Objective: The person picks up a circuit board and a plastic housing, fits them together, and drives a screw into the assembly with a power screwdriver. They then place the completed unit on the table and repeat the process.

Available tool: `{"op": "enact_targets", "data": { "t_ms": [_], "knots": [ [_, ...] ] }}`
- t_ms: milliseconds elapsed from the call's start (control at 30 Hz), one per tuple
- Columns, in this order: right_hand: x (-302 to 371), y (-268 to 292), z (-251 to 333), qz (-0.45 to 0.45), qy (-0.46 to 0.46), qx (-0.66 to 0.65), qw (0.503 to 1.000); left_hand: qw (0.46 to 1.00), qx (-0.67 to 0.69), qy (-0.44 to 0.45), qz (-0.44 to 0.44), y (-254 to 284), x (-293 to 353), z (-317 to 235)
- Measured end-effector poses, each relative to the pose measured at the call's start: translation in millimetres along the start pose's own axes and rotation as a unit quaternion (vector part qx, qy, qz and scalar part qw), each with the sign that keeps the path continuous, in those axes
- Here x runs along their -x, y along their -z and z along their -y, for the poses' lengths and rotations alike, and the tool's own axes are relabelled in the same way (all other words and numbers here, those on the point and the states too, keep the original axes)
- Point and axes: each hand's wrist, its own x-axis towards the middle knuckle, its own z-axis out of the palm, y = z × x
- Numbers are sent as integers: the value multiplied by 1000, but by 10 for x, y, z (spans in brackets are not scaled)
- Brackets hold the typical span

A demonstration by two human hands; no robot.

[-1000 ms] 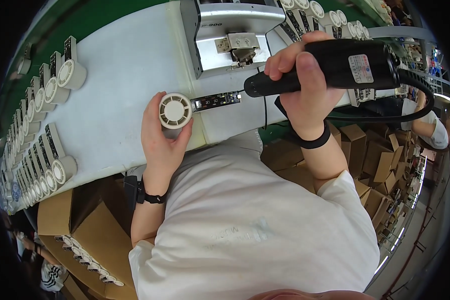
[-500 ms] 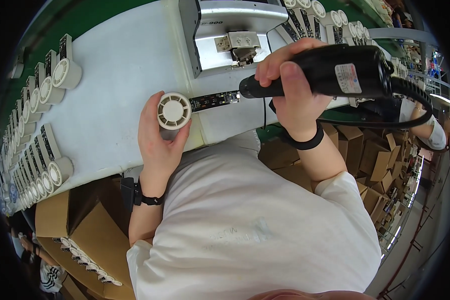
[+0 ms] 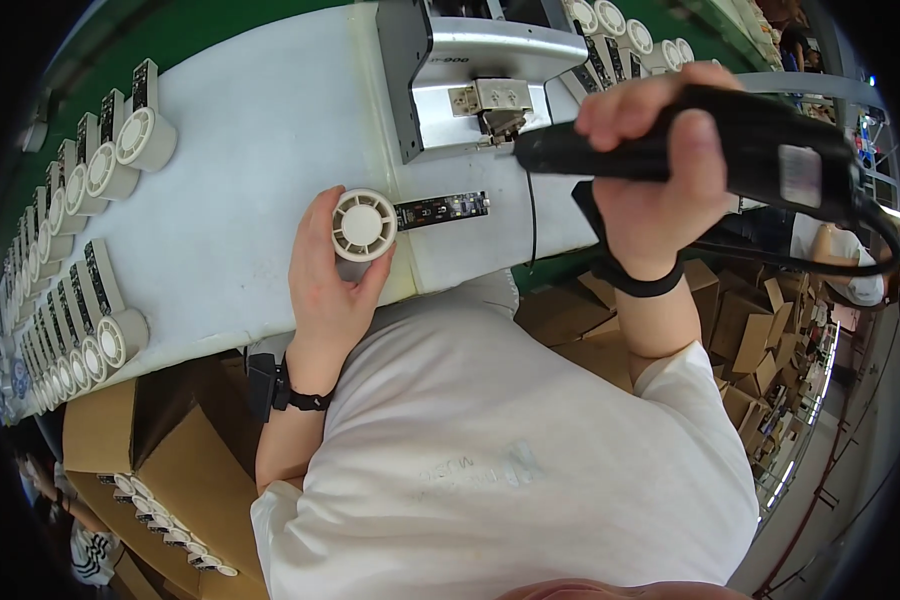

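Note:
My left hand (image 3: 332, 262) is closed around the white round slotted head of a fan-like part (image 3: 363, 226) lying on the table. A narrow black circuit board (image 3: 442, 210) extends from that head to the right, its far end bare. In my right hand (image 3: 660, 185) is a black electric screwdriver (image 3: 760, 150), slightly blurred, held level with its tip to the left. The tip is by the metal block (image 3: 502, 98) on the front of a silver machine (image 3: 440, 120); I cannot tell whether they touch.
Rows of similar white parts with boards (image 3: 110, 170) line the table's left side, and more (image 3: 620, 40) stand behind the machine. An open cardboard box (image 3: 100, 430) sits below left. A cable (image 3: 830, 265) trails from the screwdriver. Another person (image 3: 840, 250) is at the far right.
My right hand has moved the screwdriver off the board's end, up and to the right toward the machine's metal block. My left hand keeps its hold. The whole view has shifted slightly.

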Motion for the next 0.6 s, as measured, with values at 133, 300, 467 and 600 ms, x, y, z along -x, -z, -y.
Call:
{"op": "enact_targets", "data": {
  "t_ms": [133,300,467,600],
  "knots": [
    [-157,14,-69,-18,55,-5,998,1000,11,-5,5,2,-21,-2],
    [-93,-285,-35,-52,-32,27,998,1000,4,-17,0,-10,-5,-7],
    [58,1,11,47,-55,68,995,1000,1,-11,-3,-9,-12,-5],
    [356,62,59,16,-43,33,998,1000,0,-14,-3,-12,-22,-6]
  ]
}}
